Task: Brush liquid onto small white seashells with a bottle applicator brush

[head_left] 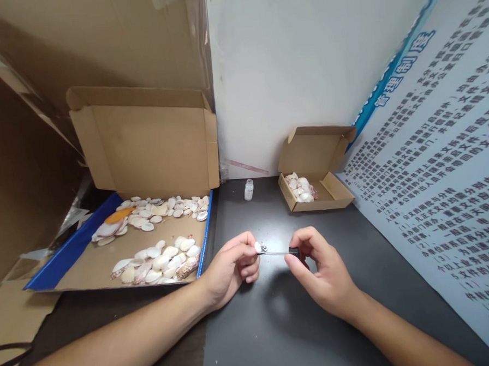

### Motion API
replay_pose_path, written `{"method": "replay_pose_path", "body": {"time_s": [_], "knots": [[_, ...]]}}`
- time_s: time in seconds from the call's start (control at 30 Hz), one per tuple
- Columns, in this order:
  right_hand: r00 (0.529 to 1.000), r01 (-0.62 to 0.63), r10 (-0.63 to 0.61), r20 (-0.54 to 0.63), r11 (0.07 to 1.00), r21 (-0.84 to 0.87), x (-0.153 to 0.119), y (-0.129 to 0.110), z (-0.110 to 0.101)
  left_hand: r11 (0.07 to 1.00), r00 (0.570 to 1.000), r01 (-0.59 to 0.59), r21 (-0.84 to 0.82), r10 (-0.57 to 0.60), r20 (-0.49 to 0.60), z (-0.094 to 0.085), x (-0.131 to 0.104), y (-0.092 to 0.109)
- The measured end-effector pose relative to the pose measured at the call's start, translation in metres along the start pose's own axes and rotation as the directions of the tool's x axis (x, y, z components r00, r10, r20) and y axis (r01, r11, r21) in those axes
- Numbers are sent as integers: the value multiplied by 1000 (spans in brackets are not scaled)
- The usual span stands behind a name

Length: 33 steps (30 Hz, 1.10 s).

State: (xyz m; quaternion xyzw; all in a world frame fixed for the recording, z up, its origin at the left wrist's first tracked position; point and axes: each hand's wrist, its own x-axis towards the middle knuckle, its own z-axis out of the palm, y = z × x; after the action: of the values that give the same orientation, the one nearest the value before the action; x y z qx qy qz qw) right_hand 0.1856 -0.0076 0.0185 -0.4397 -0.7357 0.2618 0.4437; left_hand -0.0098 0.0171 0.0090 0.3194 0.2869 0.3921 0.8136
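Note:
My left hand (236,262) is closed in a pinch on a small white piece (257,247) that looks like a shell; the fingers cover most of it. A tiny silvery metal piece (264,247) shows right beside it; whether the two are joined I cannot tell. Between thumb and fingers, my right hand (320,269) grips the black cap of a thin applicator brush (276,253). Its slender stem runs level to the left, and the tip reaches the left fingertips. Farther back, a small clear glass bottle (249,190) with a label stands upright without a cap.
On the left lies a blue-edged cardboard box (85,270), lid raised, with shells (162,261) in two groups and an orange piece (119,215). A smaller open box (323,205) with shells (301,188) sits at the back right. A printed board (431,157) borders the dark table (252,335).

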Motion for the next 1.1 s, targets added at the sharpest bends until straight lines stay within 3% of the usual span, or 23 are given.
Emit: {"method": "replay_pose_path", "body": {"time_s": [0.5,0.7,0.87,1.0,1.1], "knots": [[999,-15,14,-33,1000,-20,2,-2,-1,1000,1000,-11,-12,11,6,-2,0,0],[998,-39,41,36,997,-64,3,-5,-1,1000,1000,-10,-14,10,3,-1,1,0],[999,40,-40,10,999,-18,2,-4,-1,1000,1000,-9,-15,9,-2,-2,1,0],[1000,-4,6,21,995,-96,2,-4,-1,1000,1000,-10,-14,10,-4,-2,1,0],[999,29,-30,-20,998,-63,3,-4,-1,1000,1000,-5,-12,5,-4,-1,1,0]]}}
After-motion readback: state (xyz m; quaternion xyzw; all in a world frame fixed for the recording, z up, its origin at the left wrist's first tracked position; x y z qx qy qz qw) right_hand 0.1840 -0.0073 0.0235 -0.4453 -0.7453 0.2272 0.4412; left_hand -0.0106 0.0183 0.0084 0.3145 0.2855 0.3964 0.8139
